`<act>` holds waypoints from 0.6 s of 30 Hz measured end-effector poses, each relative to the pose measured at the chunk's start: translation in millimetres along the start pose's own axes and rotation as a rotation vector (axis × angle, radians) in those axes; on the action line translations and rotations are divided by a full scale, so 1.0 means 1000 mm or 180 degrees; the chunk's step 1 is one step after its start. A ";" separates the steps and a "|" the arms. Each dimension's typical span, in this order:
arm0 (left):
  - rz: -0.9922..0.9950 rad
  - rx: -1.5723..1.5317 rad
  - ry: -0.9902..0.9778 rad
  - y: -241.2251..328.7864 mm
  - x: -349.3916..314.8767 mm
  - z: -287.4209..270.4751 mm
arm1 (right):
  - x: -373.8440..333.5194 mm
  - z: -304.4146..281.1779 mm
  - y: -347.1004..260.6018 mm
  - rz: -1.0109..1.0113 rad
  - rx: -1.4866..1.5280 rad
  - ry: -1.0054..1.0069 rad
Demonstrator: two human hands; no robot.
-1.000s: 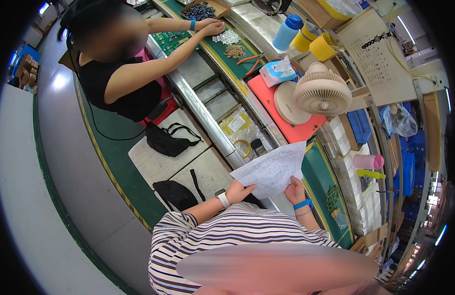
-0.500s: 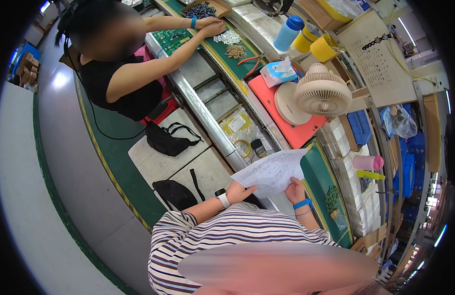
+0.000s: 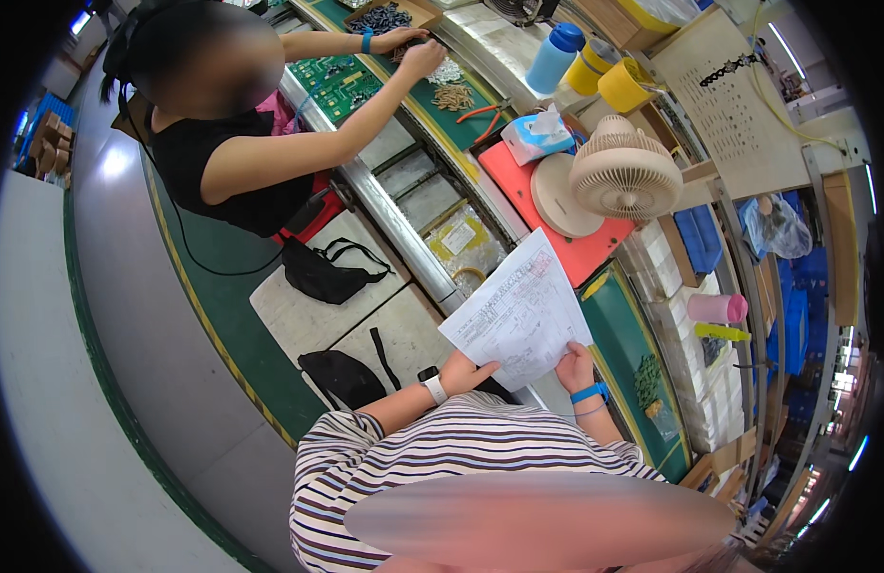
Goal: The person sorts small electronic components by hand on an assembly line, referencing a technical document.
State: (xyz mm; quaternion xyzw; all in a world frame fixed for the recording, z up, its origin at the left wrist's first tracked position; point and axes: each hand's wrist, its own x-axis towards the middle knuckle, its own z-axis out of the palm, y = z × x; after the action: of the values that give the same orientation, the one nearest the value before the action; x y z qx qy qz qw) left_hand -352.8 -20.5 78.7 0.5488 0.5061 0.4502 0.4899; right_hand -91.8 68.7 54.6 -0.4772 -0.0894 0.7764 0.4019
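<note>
A white printed sheet of paper [image 3: 518,310] is held up in front of me, its face covered with fine print and a reddish stamp-like patch near the top. My left hand [image 3: 466,371] pinches its lower left edge, thumb on top; a watch with a white strap sits on that wrist. At the lower right edge my right hand [image 3: 576,366] grips the paper between thumb and fingers, with a blue band around the wrist. Behind the sheet, part of the workbench is hidden.
A beige fan [image 3: 625,172] stands on a red mat [image 3: 518,191] beyond the paper. Small green parts [image 3: 646,382] lie on the green bench at right. Two black bags [image 3: 339,377] rest on a pale surface at left. A co-worker [image 3: 242,162] handles small parts at the far left.
The sheet has tipped upright, its far edge rising so more of the print faces me. Both my hands keep their hold. The co-worker's hands have moved slightly.
</note>
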 end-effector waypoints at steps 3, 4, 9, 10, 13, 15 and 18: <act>0.0073 0.0109 -0.0018 0.000 0.000 0.001 | -0.001 0.000 0.000 -0.0036 0.0051 0.0046; 0.0108 0.0180 -0.0046 0.000 -0.001 0.002 | -0.001 0.000 -0.001 0.0020 0.0044 0.0050; 0.0039 0.0171 -0.0192 -0.001 -0.001 0.004 | -0.002 -0.003 -0.001 -0.0087 0.0086 0.0092; 0.0094 0.0082 -0.0163 -0.002 -0.001 0.004 | -0.001 -0.004 -0.002 -0.0029 0.0088 0.0076; 0.0059 0.0043 -0.0158 -0.002 -0.002 0.005 | 0.000 -0.008 -0.001 0.0026 0.0100 0.0123; 0.0025 0.0093 -0.0201 -0.002 -0.002 0.005 | 0.001 -0.011 0.000 -0.0011 0.0104 0.0201; 0.0032 0.0043 -0.0213 -0.003 -0.003 0.004 | 0.002 -0.013 0.001 0.0010 0.0157 0.0117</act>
State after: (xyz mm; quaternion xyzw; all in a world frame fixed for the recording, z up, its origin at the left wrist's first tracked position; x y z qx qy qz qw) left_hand -349.5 -23.5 75.6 0.5694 0.4897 0.4306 0.5006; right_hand -82.1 66.0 45.6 -0.4815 -0.0620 0.7701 0.4138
